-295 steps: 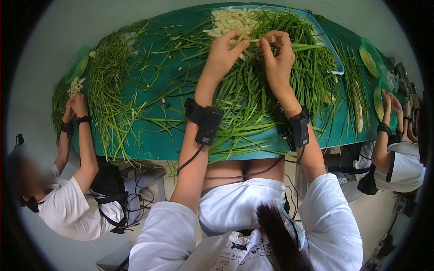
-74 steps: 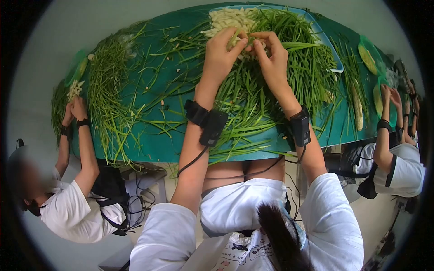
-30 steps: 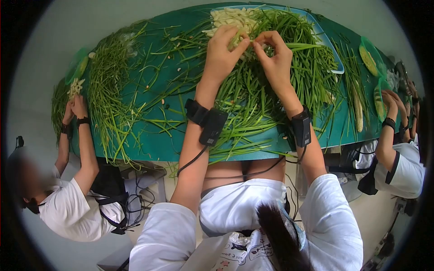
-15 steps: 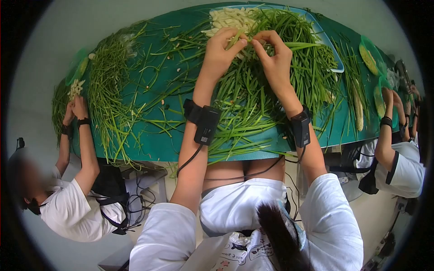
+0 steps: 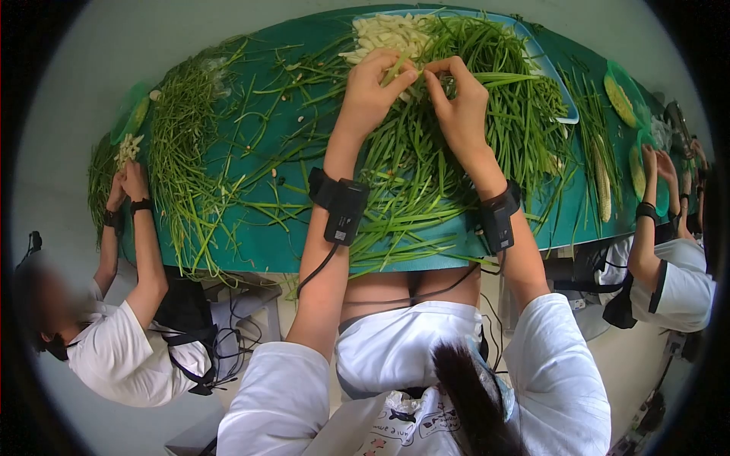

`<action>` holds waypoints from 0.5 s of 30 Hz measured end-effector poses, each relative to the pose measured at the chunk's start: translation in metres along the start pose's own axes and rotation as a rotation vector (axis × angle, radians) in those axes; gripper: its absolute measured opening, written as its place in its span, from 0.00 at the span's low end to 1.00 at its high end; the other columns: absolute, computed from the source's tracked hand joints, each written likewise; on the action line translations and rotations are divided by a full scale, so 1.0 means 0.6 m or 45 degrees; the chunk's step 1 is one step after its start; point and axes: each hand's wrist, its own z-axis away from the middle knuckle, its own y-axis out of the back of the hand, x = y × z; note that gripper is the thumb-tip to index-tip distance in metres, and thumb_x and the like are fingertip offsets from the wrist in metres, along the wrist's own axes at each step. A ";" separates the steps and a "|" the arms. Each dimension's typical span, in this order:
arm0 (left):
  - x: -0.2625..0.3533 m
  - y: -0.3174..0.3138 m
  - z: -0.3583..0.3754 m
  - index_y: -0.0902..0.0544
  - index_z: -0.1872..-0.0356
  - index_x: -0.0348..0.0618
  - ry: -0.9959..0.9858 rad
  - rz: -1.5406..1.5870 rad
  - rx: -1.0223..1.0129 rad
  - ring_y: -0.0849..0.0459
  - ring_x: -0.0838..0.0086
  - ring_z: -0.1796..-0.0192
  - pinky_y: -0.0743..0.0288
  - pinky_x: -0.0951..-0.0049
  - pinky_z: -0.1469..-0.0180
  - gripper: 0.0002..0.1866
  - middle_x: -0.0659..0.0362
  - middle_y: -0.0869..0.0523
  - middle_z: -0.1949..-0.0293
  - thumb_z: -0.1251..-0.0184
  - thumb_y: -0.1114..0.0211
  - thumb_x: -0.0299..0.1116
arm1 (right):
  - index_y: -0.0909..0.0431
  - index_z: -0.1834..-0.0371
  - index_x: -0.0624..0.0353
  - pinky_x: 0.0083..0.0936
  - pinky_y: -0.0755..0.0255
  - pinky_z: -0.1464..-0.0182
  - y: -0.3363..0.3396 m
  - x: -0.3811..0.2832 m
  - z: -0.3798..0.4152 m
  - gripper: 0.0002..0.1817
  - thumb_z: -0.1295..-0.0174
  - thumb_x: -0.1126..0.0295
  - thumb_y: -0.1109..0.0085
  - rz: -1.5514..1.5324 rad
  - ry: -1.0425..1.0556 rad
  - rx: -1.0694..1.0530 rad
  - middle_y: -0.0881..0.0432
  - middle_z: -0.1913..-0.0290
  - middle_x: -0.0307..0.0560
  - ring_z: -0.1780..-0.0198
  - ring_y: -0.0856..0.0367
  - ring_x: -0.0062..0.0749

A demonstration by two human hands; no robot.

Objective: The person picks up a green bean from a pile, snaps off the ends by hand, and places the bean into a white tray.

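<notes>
Above the table, my left hand (image 5: 374,90) is closed in a pinch around a light green stalk (image 5: 394,67). My right hand (image 5: 462,102) faces it, thumb and forefinger pinched together close to the stalk's end; what lies between those fingertips is too small to make out. Behind and below both hands spreads a thick pile of long green stalks (image 5: 498,114), part of it in a blue tray (image 5: 564,91). Pale cream pieces (image 5: 384,34) are heaped at the tray's far left, just beyond my left hand.
Loose green stalks (image 5: 182,152) cover the left of the green table (image 5: 258,247). A co-worker (image 5: 137,342) on the left handles pale pieces by a green basket (image 5: 131,114). Another person (image 5: 669,273) works at the right beside green baskets (image 5: 620,95). Cables (image 5: 490,319) hang near my lap.
My right hand has shifted slightly left and its wrist has turned a little. My left hand stays almost still. The right co-worker's hands have come apart a little.
</notes>
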 end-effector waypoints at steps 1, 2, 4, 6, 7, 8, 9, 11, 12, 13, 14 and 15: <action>-0.003 -0.002 0.000 0.17 0.60 0.33 -0.005 0.022 0.009 0.23 0.76 0.56 0.30 0.74 0.53 0.10 0.59 0.22 0.57 0.35 0.35 0.31 | 0.26 0.66 0.63 0.34 0.28 0.62 0.000 0.000 0.000 0.05 0.42 0.75 0.39 -0.005 0.016 -0.004 0.19 0.68 0.51 0.65 0.21 0.48; -0.005 -0.004 0.000 0.17 0.60 0.33 -0.009 0.045 0.016 0.24 0.77 0.56 0.30 0.74 0.52 0.10 0.59 0.22 0.56 0.35 0.35 0.31 | 0.25 0.66 0.62 0.35 0.28 0.62 -0.001 0.000 0.001 0.05 0.42 0.75 0.39 -0.011 0.030 -0.008 0.20 0.68 0.52 0.64 0.22 0.49; -0.004 -0.011 0.000 0.17 0.62 0.33 -0.017 0.082 0.070 0.22 0.73 0.58 0.29 0.72 0.54 0.10 0.58 0.21 0.58 0.37 0.33 0.31 | 0.25 0.66 0.62 0.35 0.28 0.63 -0.001 0.002 0.002 0.06 0.43 0.75 0.38 -0.010 0.041 -0.010 0.20 0.68 0.52 0.65 0.22 0.48; -0.006 -0.016 0.000 0.17 0.65 0.34 -0.027 0.119 0.130 0.21 0.69 0.60 0.29 0.71 0.56 0.10 0.57 0.21 0.60 0.40 0.32 0.32 | 0.25 0.66 0.63 0.35 0.28 0.63 -0.002 0.002 0.003 0.06 0.43 0.75 0.38 -0.010 0.057 -0.016 0.20 0.67 0.51 0.65 0.22 0.48; -0.008 -0.017 0.000 0.17 0.65 0.34 -0.002 0.169 0.144 0.22 0.70 0.60 0.29 0.71 0.57 0.10 0.57 0.21 0.60 0.40 0.32 0.31 | 0.25 0.66 0.63 0.35 0.28 0.63 -0.003 0.001 0.004 0.07 0.44 0.75 0.37 -0.029 0.033 -0.033 0.19 0.67 0.51 0.65 0.22 0.48; -0.009 -0.017 0.000 0.17 0.65 0.33 0.022 0.217 0.158 0.22 0.71 0.60 0.30 0.72 0.57 0.10 0.57 0.21 0.60 0.40 0.32 0.31 | 0.25 0.66 0.63 0.35 0.28 0.62 -0.004 0.000 0.004 0.07 0.44 0.74 0.37 -0.048 0.009 -0.051 0.19 0.67 0.51 0.65 0.22 0.47; -0.008 -0.016 -0.001 0.17 0.65 0.33 0.021 0.216 0.159 0.22 0.71 0.60 0.30 0.72 0.57 0.10 0.57 0.21 0.60 0.40 0.32 0.31 | 0.25 0.66 0.63 0.35 0.28 0.62 -0.004 0.001 0.004 0.07 0.44 0.74 0.37 -0.049 0.011 -0.052 0.19 0.67 0.51 0.65 0.22 0.47; -0.004 -0.014 0.000 0.18 0.65 0.34 0.014 0.124 0.158 0.23 0.73 0.60 0.30 0.73 0.58 0.09 0.58 0.21 0.61 0.39 0.33 0.31 | 0.25 0.66 0.63 0.35 0.29 0.62 -0.001 0.004 0.002 0.08 0.43 0.74 0.37 -0.048 -0.016 -0.083 0.19 0.68 0.51 0.65 0.22 0.46; -0.001 -0.014 0.001 0.18 0.65 0.34 0.014 0.125 0.155 0.23 0.73 0.60 0.30 0.73 0.58 0.09 0.58 0.21 0.61 0.39 0.33 0.31 | 0.25 0.66 0.63 0.35 0.29 0.62 -0.001 0.006 0.003 0.08 0.43 0.74 0.37 -0.046 -0.018 -0.081 0.19 0.68 0.51 0.65 0.22 0.46; 0.003 -0.014 0.001 0.19 0.64 0.34 0.042 0.110 0.121 0.24 0.77 0.60 0.30 0.76 0.58 0.08 0.61 0.23 0.61 0.37 0.34 0.30 | 0.25 0.65 0.63 0.35 0.29 0.63 0.000 0.007 0.003 0.07 0.43 0.74 0.37 -0.057 -0.028 -0.089 0.19 0.68 0.51 0.65 0.22 0.46; 0.006 -0.015 0.001 0.20 0.62 0.35 0.070 0.094 0.089 0.26 0.82 0.60 0.31 0.80 0.58 0.08 0.63 0.25 0.60 0.34 0.35 0.29 | 0.25 0.65 0.63 0.35 0.29 0.63 0.000 0.009 0.003 0.07 0.43 0.74 0.37 -0.069 -0.038 -0.097 0.19 0.68 0.51 0.65 0.22 0.46; 0.004 -0.016 0.001 0.20 0.62 0.35 0.070 0.094 0.089 0.26 0.82 0.60 0.31 0.80 0.58 0.08 0.63 0.25 0.60 0.34 0.35 0.29 | 0.25 0.65 0.63 0.35 0.29 0.63 0.001 0.011 0.003 0.07 0.43 0.74 0.37 -0.068 -0.038 -0.097 0.19 0.68 0.51 0.65 0.22 0.46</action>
